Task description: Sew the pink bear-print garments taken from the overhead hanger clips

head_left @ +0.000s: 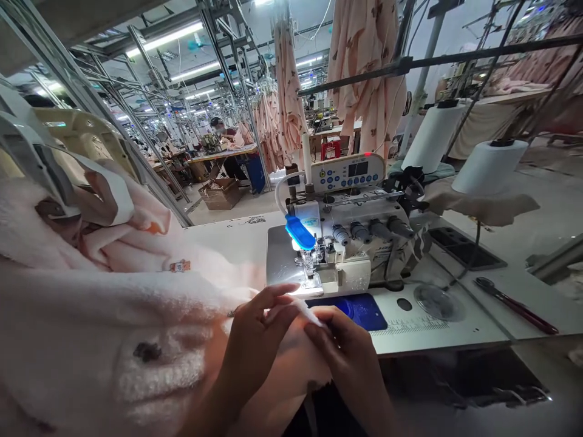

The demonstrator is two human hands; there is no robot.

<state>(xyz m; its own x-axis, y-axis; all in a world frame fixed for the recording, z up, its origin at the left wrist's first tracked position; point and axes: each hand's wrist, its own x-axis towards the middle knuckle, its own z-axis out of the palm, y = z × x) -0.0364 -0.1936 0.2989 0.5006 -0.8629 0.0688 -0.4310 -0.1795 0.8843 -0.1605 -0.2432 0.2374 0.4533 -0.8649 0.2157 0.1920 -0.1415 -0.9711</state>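
A pink fleece garment (113,315) is piled across my lap and the left of the sewing table (237,233). My left hand (257,340) rests on its edge just in front of the presser foot, fingers bent and pinching the fabric. My right hand (346,349) pinches the same white-pink fabric edge (314,318) close beside it. The overlock sewing machine (350,249) stands right behind both hands, its lamp lighting the needle plate (291,267).
A blue phone (359,311) lies on the table beside the machine. Two white thread rolls (487,167) stand at the right, and scissors (514,303) lie at the right edge. Pink garments (364,67) hang overhead. Another person (221,130) works far behind.
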